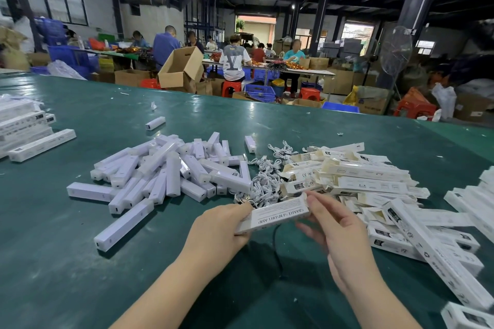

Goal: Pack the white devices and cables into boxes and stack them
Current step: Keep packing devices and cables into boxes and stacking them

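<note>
My left hand [222,224] grips the near end of a long white printed box [272,215], held just above the green table [66,248]. My right hand [334,224] pinches the box's far end at its flap. A heap of white bar-shaped devices [165,176] lies ahead to the left. A tangle of white cables [264,184] sits behind the held box. Several flat and open boxes [361,176] are piled ahead on the right.
Closed boxes are stacked at the far left [24,128] and along the right edge [441,248]. One device [123,224] lies alone near my left arm. People work at tables [235,61] beyond the far edge, among cartons and crates.
</note>
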